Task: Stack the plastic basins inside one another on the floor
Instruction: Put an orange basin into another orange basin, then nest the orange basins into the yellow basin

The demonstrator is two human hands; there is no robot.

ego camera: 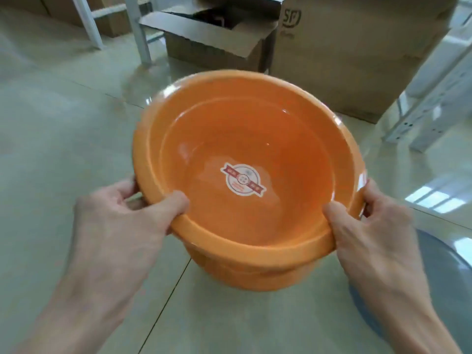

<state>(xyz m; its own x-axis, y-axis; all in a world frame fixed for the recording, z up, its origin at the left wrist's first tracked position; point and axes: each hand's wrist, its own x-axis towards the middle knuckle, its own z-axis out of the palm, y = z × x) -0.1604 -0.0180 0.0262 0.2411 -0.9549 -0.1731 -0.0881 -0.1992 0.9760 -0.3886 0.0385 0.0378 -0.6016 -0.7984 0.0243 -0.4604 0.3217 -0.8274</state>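
Orange basin (pixel 245 139) held up over the tiled floor (pixel 51 139), mouth upward, round sticker (pixel 243 179) on its bottom. Left hand (pixel 120 221) clamped on the near-left rim, thumb inside. Right hand (pixel 378 226) clamped on the near-right rim likewise. Grey basin (pixel 444 282) on the floor at the right edge. Cardboard boxes (pixel 352 62) beyond.

Glossy pale tiled floor (pixel 63 118) mirrors window light; cardboard boxes (pixel 357 54) and white shelf legs (pixel 139 29) behind.
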